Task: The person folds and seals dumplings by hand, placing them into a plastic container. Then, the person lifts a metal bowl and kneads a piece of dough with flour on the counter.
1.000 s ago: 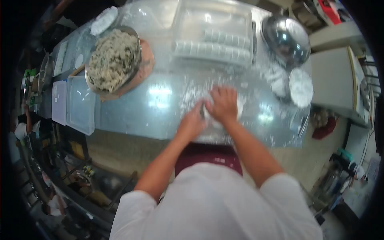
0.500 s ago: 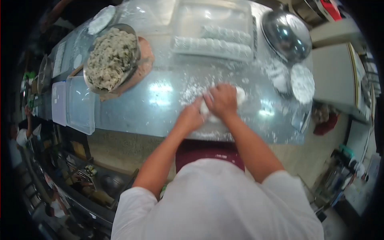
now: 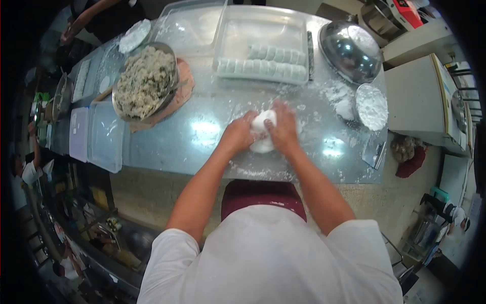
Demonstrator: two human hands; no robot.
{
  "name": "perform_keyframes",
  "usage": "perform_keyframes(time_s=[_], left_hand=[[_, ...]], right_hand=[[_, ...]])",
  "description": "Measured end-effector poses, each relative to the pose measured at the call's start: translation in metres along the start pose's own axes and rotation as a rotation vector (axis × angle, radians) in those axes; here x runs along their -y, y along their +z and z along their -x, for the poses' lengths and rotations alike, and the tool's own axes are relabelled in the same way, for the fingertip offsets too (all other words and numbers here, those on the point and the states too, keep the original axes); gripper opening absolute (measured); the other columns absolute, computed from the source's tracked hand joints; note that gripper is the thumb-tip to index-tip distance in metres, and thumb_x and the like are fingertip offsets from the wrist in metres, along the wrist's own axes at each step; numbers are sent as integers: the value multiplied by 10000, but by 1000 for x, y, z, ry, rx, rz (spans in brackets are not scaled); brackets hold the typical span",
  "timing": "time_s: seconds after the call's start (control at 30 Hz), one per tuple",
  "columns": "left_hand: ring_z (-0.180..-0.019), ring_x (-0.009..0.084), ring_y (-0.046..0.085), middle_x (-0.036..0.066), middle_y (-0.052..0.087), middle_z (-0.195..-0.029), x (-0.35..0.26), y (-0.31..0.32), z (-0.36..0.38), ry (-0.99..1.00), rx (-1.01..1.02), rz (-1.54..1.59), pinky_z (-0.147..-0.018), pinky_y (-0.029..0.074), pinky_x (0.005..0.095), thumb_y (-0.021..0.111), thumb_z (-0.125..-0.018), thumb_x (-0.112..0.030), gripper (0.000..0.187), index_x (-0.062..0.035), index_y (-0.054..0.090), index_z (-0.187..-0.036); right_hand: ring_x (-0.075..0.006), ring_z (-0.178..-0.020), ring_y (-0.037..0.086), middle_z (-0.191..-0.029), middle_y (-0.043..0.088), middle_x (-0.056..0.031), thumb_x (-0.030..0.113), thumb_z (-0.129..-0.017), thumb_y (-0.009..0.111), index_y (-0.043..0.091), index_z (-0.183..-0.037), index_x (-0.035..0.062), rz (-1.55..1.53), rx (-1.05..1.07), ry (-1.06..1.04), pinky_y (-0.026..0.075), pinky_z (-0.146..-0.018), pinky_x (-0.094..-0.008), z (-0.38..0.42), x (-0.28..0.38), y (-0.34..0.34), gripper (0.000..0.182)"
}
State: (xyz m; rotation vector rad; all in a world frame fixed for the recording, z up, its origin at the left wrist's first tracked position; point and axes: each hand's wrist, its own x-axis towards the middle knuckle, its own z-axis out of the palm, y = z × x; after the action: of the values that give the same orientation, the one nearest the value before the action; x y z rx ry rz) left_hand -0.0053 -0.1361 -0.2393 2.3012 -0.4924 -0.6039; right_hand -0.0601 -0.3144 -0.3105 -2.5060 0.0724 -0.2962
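Note:
A lump of white dough [image 3: 263, 146] lies on the floured metal table, with its upper part folded up between my two hands. On its left side, my left hand [image 3: 239, 134] curls its fingers against the dough. From the right my right hand [image 3: 283, 127] grips it, thumb across the top and fingers along the far side, slightly blurred. Loose flour is scattered on the metal around both hands.
A plastic tray [image 3: 219, 45] with rows of white pieces stands beyond the hands. At left are a bowl of chunky filling [image 3: 144, 81] and clear tubs [image 3: 106, 139]; at right, an upturned metal bowl [image 3: 349, 53], a flour bowl [image 3: 372, 107] and a scraper [image 3: 373, 153]. Other people are around.
My hands were close together, pressing over a flatter, elongated dough. Now they are farther apart on either side of it, and the dough is gathered upward between them. The view has shifted slightly.

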Motion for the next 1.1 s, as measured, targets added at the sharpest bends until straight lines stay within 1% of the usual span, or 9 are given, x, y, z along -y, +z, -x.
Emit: perform_keyframes(time_s=[0.17,0.27,0.43,0.57,0.63,0.77,0.83,0.93,1.1], left_hand=[[-1080,424,667,235,698,-1138,-4,29,37,-97,10,239,-942,535,452,769,-836,-176,568,-65,538,-1342],[-1022,419,696,246,711,-1074,17,61,55,171,36,718,-878,552,435,785,-827,-171,734,-110,436,-1469],[-966,444,697,265,711,-1029,-4,4,38,-204,56,18,-853,556,465,817,-807,-251,831,-121,392,-1509],[-955,453,691,263,714,-1002,-5,-1,10,-163,42,-68,-836,553,492,813,-801,-236,824,-138,398,-1507],[-942,452,693,251,717,-981,3,13,19,-74,55,-90,-823,551,501,785,-810,-197,804,-164,393,-1512],[-1005,480,665,257,704,-1058,0,22,60,-10,291,231,-875,531,529,725,-838,-223,731,-149,421,-1498],[-991,478,669,254,709,-1028,8,18,59,-41,220,179,-874,534,527,712,-847,-221,693,-140,439,-1478],[-935,456,691,229,727,-964,12,-2,37,-260,52,25,-855,545,512,733,-842,-243,675,-126,460,-1449],[-919,381,689,232,684,-984,25,-26,10,42,-62,-154,-832,544,431,783,-832,-309,608,-58,559,-1337]], right_hand=[[-345,-1207,558,-1294,610,-131,379,-934,673,608,-1214,64,-729,297,268,374,-1098,-500,21,59,-56,426],[-328,-1090,592,-1180,647,-109,317,-824,758,651,-1131,89,-160,85,-116,435,-974,-477,47,56,-47,397],[-287,-1092,582,-1123,649,-88,335,-764,766,667,-1097,109,219,-8,-197,410,-991,-469,-8,42,-19,415],[-307,-1035,581,-1021,627,-94,294,-753,766,670,-1024,104,45,-65,-301,415,-971,-475,-37,40,-28,345],[-317,-968,571,-931,591,-90,279,-751,769,660,-1020,97,-341,136,-144,420,-909,-478,-8,46,-46,342],[-311,-911,559,-889,568,-88,299,-767,753,676,-975,113,-295,83,-66,416,-855,-480,46,51,-45,290],[-299,-905,558,-891,569,-87,333,-790,732,685,-904,137,105,-55,-325,414,-839,-465,38,50,-23,231],[-286,-945,568,-961,624,-79,337,-821,720,707,-872,132,93,-24,-251,406,-875,-453,-27,62,-9,212],[-292,-1015,584,-1053,650,-106,280,-834,717,724,-964,111,91,-96,-301,412,-940,-444,-54,60,-5,213]])
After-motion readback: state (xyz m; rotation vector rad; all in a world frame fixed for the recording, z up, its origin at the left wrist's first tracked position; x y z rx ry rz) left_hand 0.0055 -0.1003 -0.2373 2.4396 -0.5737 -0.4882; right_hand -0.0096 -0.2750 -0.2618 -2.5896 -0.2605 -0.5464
